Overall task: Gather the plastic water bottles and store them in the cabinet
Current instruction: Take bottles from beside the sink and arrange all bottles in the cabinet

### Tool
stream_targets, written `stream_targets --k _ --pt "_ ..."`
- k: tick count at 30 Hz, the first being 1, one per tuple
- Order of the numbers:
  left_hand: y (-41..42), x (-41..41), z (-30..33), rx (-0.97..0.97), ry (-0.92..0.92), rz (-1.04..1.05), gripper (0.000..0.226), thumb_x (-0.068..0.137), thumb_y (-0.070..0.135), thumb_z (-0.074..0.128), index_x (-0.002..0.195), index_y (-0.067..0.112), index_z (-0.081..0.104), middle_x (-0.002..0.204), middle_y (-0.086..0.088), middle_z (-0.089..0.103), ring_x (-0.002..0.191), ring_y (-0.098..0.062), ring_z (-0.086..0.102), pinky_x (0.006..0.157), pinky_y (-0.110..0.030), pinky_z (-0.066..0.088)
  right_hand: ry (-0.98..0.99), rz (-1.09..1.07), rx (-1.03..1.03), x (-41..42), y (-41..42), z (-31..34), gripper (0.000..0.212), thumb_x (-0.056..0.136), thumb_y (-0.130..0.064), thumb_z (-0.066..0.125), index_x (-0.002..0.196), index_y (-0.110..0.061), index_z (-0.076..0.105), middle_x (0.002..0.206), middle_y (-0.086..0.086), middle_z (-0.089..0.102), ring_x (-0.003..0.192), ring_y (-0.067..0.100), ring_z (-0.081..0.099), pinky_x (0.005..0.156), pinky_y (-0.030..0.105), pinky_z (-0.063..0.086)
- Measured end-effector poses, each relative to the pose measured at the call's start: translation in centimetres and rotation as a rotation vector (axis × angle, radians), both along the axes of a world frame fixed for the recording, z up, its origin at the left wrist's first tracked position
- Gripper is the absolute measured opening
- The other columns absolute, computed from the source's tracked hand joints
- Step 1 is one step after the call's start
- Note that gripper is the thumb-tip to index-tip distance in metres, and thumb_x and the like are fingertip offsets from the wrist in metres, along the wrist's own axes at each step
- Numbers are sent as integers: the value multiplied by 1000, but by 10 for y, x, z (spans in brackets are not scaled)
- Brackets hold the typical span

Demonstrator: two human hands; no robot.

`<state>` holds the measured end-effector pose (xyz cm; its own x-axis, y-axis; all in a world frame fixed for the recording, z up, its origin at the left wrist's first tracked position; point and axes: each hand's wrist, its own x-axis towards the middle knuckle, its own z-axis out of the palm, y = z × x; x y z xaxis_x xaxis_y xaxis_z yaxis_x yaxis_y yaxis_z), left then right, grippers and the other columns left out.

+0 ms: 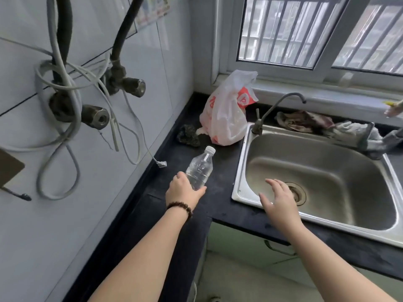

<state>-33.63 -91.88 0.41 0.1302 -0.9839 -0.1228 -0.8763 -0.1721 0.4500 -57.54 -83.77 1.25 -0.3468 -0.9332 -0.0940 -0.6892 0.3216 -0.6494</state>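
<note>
Left hand [183, 188] grips the base of 1 clear bottle [199, 168] above the dark counter [220, 171], long axis tilting cap-far-right. My right hand [278, 198] hovers spread and empty over the sink [349, 171]. I judge the cabinet [250, 243] lies near, below.

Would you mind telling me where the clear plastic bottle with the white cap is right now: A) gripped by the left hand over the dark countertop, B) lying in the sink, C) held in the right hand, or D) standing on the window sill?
A: the left hand wraps the lower part of the plastic bottle above the countertop, while the right hand hovers open over the sink.
</note>
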Motion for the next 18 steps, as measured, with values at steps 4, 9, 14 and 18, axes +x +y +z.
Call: stream_targets --k 4,9,14,18 --pt "8 -60 16 -25 99 -139 63 73 55 73 112 13 47 113 -5 58 103 -25 59 81 -37 49 -5 -101 -53 -34 18 13 48 89 -18 63 135 -10 50 144 12 42 135 25 35 112 32 26" --pt "22 -143 33 -38 191 -331 56 74 53 72 104 14 45 101 -6 63 89 -27 63 76 -38 52 25 -297 -100 -96 69 31 48 90 -19 61 136 -8 49 144 14 41 137 25 33 112 28 22" --pt "52 -220 47 -13 264 -495 55 74 57 71 103 20 44 94 2 60 79 -17 59 67 -32 49 27 -503 -147 -158 130 42 47 90 -17 60 134 -6 50 141 15 45 134 25 37 113 31 25" --pt "80 -273 54 -21 335 -544 52 74 57 72 100 23 43 88 9 56 77 -13 56 66 -30 45 23 -620 -197 -204 164 49 47 88 -16 61 133 -5 52 140 15 46 131 27 40 112 33 28"
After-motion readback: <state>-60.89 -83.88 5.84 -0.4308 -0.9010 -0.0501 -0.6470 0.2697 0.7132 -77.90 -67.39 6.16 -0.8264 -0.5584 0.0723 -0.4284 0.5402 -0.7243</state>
